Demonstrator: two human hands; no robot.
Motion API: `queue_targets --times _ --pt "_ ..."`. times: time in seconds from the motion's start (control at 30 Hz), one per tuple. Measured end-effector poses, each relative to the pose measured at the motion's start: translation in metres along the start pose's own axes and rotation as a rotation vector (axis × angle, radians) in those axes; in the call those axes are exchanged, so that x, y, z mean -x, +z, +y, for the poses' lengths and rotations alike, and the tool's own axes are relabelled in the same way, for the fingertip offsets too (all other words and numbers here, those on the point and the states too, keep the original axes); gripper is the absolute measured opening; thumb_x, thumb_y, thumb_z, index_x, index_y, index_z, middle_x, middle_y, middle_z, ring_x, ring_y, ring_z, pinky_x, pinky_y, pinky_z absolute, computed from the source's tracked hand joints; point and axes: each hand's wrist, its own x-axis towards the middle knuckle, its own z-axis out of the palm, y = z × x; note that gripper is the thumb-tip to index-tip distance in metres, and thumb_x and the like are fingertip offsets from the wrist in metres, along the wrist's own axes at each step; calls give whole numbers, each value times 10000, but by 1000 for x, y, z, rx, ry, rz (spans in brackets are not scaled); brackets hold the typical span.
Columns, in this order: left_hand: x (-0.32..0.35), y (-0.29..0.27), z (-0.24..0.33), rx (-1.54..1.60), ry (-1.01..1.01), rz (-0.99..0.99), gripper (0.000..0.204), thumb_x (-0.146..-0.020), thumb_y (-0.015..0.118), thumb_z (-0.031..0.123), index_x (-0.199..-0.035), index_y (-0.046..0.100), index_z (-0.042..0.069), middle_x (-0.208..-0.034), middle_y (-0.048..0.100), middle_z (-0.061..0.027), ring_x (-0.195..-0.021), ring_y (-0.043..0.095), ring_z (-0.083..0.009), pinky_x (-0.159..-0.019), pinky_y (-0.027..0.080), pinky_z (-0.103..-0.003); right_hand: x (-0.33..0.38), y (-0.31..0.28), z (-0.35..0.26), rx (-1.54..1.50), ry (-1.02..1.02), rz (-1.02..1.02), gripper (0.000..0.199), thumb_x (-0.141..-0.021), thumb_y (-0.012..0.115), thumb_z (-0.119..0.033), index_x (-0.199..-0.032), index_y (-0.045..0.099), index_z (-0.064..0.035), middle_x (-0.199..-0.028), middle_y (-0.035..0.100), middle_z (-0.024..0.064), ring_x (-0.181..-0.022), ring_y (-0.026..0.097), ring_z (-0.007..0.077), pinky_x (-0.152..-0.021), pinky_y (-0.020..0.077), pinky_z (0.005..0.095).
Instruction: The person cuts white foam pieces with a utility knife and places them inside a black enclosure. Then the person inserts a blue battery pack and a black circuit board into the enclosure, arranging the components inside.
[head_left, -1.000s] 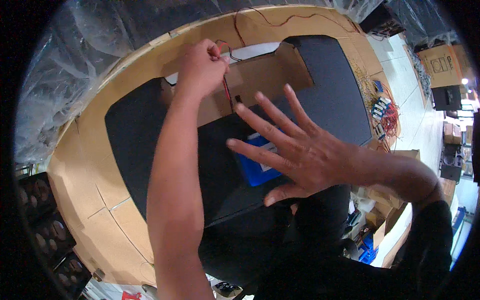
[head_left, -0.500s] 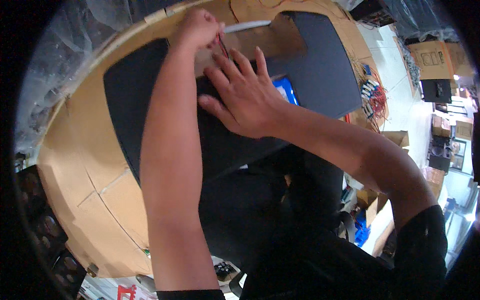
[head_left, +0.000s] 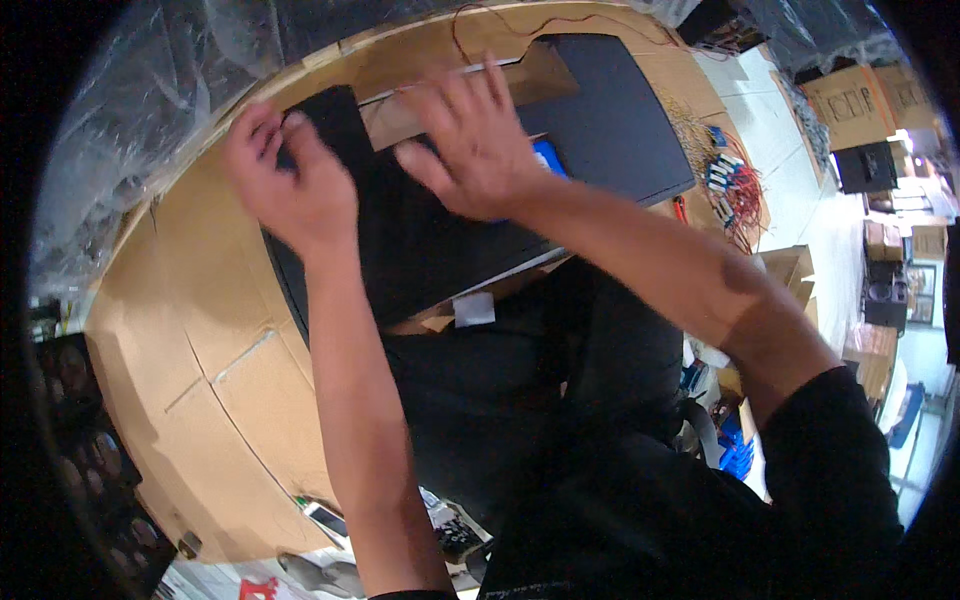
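Note:
A large black mat [head_left: 430, 250] lies on a table covered in brown cardboard [head_left: 200, 330]. My left hand [head_left: 290, 185] is curled over the mat's far left corner, fingers closed on its edge. My right hand [head_left: 480, 145] lies flat with fingers spread, partly on the mat and partly on a loose cardboard piece [head_left: 530, 75] at the far side. A small blue object [head_left: 550, 158] peeks out from under the right palm. A thin red wire [head_left: 480, 12] runs along the table's far edge.
A bundle of connectors with red wires [head_left: 730, 180] lies at the table's right end. Cardboard boxes [head_left: 850, 95] stand on the floor to the right. Clear plastic sheeting [head_left: 130, 130] hangs at the upper left. A phone [head_left: 325, 518] lies near the table's lower edge.
My left hand moved from the cardboard piece to the mat's far left corner. My right hand slid further forward across the mat and now covers most of the blue object.

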Motion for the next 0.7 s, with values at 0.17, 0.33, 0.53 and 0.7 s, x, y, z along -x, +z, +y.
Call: queue_targets --times 0.17,0.33,0.53,0.7 --pt "34 -51 21 -216 -20 -68 212 -873 665 30 -1071 601 -11 -1038 637 -149 -985 625 -299 -880 503 -412 -6 0 -18 -74 -61 -114 478 -1013 489 -398 -1348 473 -57 -1362 495 207 -1355 401 415 -1172 183 617" --pt "81 -47 76 -314 168 -653 294 -831 733 147 -1069 607 27 -1108 627 -188 -1091 586 -393 -989 458 -476 -16 -10 21 -169 22 30 431 -1007 502 -349 -1317 498 -49 -1355 498 208 -1345 411 408 -1168 201 619" --pt "105 -35 75 -366 347 -916 586 -762 829 326 -1200 600 11 -1266 591 -172 -1218 548 -376 -1167 316 -572 3 -5 21 4 17 69 423 -1016 473 -394 -1251 528 -46 -1256 526 197 -1258 479 394 -1162 225 615" --pt "106 -39 73 -571 390 -1155 763 -734 825 440 -1305 581 -5 -1365 559 -144 -1391 432 -315 -1232 212 -542 -3 -9 33 -151 54 -41 460 -1014 459 -454 -1222 546 -54 -1223 542 193 -1269 481 392 -1175 238 572"
